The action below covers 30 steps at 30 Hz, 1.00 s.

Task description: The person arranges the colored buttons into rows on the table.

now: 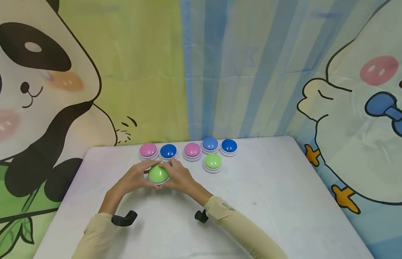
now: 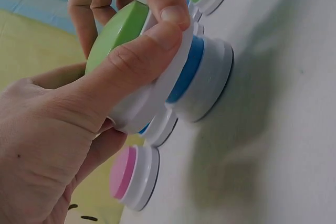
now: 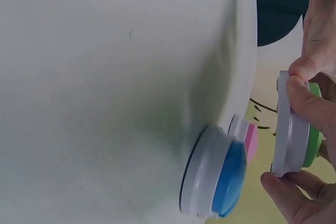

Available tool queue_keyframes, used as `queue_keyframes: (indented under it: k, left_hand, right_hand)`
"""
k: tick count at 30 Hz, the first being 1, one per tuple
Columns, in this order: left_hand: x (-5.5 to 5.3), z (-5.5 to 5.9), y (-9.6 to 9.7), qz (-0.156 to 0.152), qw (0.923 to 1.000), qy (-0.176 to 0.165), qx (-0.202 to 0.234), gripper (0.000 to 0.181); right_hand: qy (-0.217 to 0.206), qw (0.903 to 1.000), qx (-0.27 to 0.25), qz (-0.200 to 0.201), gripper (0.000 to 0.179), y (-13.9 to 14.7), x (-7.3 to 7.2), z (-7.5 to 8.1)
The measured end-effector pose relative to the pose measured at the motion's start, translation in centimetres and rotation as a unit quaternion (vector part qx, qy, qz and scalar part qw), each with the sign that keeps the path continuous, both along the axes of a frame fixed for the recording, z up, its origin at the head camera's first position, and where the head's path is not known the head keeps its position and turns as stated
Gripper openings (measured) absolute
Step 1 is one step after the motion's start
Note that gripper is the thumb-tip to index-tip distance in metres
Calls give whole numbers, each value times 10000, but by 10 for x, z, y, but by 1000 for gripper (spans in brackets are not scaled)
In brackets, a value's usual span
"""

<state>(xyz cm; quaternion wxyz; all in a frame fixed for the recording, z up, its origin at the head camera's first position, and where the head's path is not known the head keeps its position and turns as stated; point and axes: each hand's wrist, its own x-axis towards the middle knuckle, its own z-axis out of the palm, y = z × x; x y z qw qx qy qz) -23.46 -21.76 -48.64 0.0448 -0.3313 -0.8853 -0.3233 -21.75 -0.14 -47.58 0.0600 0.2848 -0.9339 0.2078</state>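
Note:
Both hands hold up a round push button with a green dome and white base, raised off the table. My left hand grips its left side, thumb along the white base in the left wrist view. My right hand grips the opposite side, with thumb and fingertips on the white rim in the right wrist view. A blue-domed button sits on the table close by, apart from the held one. Behind the hands stand a pink button and a dark blue button.
Further right on the white table stand another pink button, a light blue button, a dark blue button and a second green button. A cartoon-printed curtain hangs behind the table's back edge.

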Motion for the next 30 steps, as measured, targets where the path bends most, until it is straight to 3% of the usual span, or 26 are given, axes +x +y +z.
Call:
queue_keyframes:
  k: [9,15,22,30]
  left_hand:
    - [6,4,-30,-65,9992,84,-374,87]
    - [2,7,-42,-172,9980,41,-603,87]
    - [4,7,-50,-539,9954,442,-652,85]
    - [9,-3,-60,-563,9929,751,-729,85]
  right_hand:
    - [-25,9998,3,204,72,-30,4,-6]
    - [-91,9999,22,102,73,-42,6,-4]
    - [-63,10000,-16,76,75,-51,13,-6]
    - [-328,9992,-65,205,72,-61,19,-16]
